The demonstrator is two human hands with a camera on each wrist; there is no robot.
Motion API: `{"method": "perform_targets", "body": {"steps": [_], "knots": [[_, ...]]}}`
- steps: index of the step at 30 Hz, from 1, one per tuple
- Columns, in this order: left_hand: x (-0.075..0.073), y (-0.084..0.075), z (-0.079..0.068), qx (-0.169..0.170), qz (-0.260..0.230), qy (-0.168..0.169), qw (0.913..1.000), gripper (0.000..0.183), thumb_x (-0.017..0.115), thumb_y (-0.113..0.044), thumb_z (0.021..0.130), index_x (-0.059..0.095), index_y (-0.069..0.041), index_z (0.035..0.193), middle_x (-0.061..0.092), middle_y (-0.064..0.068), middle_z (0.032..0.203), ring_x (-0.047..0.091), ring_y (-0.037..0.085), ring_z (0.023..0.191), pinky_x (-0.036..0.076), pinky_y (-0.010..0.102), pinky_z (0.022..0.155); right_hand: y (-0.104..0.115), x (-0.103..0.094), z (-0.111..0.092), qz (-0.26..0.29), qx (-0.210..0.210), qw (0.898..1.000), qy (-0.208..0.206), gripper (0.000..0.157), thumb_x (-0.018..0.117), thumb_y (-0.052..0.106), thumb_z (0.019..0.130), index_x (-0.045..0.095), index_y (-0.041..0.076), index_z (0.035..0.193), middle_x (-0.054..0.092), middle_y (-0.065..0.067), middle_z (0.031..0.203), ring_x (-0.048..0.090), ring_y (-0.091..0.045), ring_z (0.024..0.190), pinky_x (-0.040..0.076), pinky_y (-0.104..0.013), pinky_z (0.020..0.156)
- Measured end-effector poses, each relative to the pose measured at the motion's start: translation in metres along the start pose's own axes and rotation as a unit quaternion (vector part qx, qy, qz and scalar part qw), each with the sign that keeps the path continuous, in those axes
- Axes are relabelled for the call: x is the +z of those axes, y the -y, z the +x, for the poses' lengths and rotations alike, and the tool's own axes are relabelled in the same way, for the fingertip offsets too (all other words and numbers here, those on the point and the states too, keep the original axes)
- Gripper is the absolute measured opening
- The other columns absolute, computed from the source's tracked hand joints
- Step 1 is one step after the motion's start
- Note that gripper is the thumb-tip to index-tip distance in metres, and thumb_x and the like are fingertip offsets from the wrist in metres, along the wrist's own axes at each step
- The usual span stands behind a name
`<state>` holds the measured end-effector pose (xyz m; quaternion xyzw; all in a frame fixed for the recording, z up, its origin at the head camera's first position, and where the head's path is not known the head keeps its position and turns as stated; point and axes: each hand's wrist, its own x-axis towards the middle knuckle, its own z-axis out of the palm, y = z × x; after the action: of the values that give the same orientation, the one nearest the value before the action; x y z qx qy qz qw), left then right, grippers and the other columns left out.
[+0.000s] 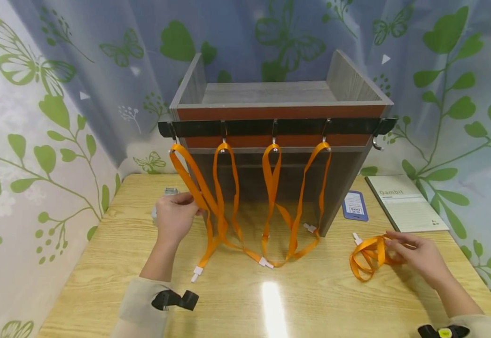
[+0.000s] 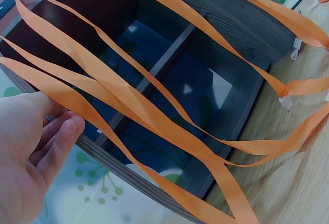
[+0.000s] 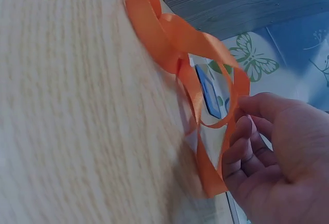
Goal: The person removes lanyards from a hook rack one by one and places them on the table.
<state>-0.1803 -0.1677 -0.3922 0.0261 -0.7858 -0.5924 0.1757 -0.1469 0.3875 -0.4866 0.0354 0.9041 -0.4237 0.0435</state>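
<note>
My left hand point(image 1: 177, 218) is at the leftmost hanging orange lanyard point(image 1: 186, 164), its thumb and index finger pinching one strand; the strap partly hides those fingertips in the left wrist view. Three more orange lanyards, the second point(image 1: 215, 173), third point(image 1: 272, 176) and fourth point(image 1: 302, 202), hang from hooks on the black rail point(image 1: 249, 127). Their white clips point(image 1: 265, 262) rest low, near the tabletop. On the right, my right hand point(image 1: 420, 256) pinches a loosely bunched orange lanyard point(image 3: 190, 39) between thumb and index finger, partly raised from the table.
The rail crosses a grey wooden shelf unit point(image 1: 346, 188); its rightmost hook point(image 1: 377, 144) holds nothing. A blue card holder point(image 1: 354, 205) and a notebook point(image 1: 408, 204) lie at the right. Behind my left hand sits a small grey object point(image 1: 171, 191), partly hidden. Patterned curtains point(image 1: 122, 28) surround the table point(image 1: 237, 305).
</note>
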Motion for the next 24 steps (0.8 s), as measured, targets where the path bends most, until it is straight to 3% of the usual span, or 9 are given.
{"method": "perform_targets", "body": {"steps": [4,7,9,15,24], "knots": [[0.000,0.000,0.000,0.002,0.000,-0.001,1.0000,0.020,0.074,-0.006,0.087,0.075,0.010,0.098,0.074,0.027,0.084,0.072,0.023,0.059,0.058,0.020,0.053,0.001,-0.004,0.000,0.001,0.001,1.000,0.001,0.058,0.060,0.041,0.100,0.056,-0.003,0.138,0.073,-0.002,0.117,0.060,0.011,0.081,0.060,-0.024,0.065],[0.000,0.000,0.000,0.002,-0.001,-0.002,1.0000,0.019,0.073,-0.005,0.087,0.075,0.011,0.097,0.074,0.026,0.084,0.072,0.023,0.059,0.058,0.020,0.053,0.006,-0.006,0.000,-0.006,-0.001,1.000,-0.005,0.059,0.061,0.043,0.099,0.057,-0.002,0.138,0.071,0.013,0.098,0.060,-0.002,0.070,0.053,-0.025,0.057],[0.000,-0.001,0.000,0.003,0.000,-0.004,1.0000,0.019,0.073,-0.005,0.087,0.075,0.011,0.096,0.074,0.026,0.083,0.072,0.023,0.059,0.058,0.020,0.052,0.011,-0.007,-0.001,-0.001,-0.007,1.000,-0.007,0.059,0.062,0.043,0.098,0.057,-0.001,0.138,0.067,0.015,0.094,0.061,-0.008,0.068,0.051,-0.026,0.055],[0.000,-0.001,0.001,0.010,0.002,-0.009,0.9999,0.017,0.074,-0.006,0.087,0.076,0.010,0.094,0.074,0.023,0.078,0.072,0.024,0.058,0.057,0.022,0.051,0.029,-0.012,0.001,0.005,-0.052,0.999,-0.004,0.052,0.064,0.035,0.099,0.058,0.000,0.137,0.064,0.027,0.097,0.066,0.008,0.088,0.060,-0.024,0.069],[0.000,-0.001,0.000,0.002,0.003,0.000,1.0000,0.020,0.074,-0.008,0.088,0.076,0.009,0.098,0.075,0.025,0.084,0.072,0.023,0.060,0.057,0.019,0.052,0.046,-0.014,0.000,0.013,-0.094,0.995,-0.005,0.045,0.064,0.027,0.099,0.061,0.003,0.136,0.071,0.020,0.099,0.068,0.008,0.092,0.060,-0.023,0.068]]}}
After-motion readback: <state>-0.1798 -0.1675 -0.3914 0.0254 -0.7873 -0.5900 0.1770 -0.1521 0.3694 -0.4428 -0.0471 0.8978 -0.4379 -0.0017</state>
